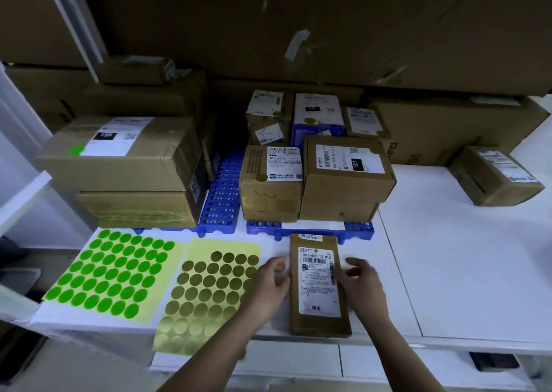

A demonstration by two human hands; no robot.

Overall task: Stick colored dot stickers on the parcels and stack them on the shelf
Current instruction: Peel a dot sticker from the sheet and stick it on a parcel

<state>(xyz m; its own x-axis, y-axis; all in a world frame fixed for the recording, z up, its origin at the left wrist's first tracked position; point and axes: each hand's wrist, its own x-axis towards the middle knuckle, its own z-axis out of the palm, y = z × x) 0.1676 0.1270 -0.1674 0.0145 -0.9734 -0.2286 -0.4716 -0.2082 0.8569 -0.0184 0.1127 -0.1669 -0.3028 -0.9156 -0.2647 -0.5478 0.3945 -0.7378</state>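
A flat brown parcel (319, 284) with a white shipping label lies on the white table near its front edge. My left hand (270, 285) rests at its left edge, fingers loosely bent against the side. My right hand (363, 284) touches its right edge the same way. Left of the parcel lie a sheet of gold dot stickers (206, 293) and a sheet of green dot stickers (115, 272). Behind stand stacked parcels, several with gold dots (261, 177), and a large box with a green dot (76, 151).
Blue perforated trays (222, 194) sit under and between the stacked boxes. Big cardboard cartons (328, 27) fill the back. A lone small box (494, 175) sits at the right on the white table (466, 257), with bare surface around it.
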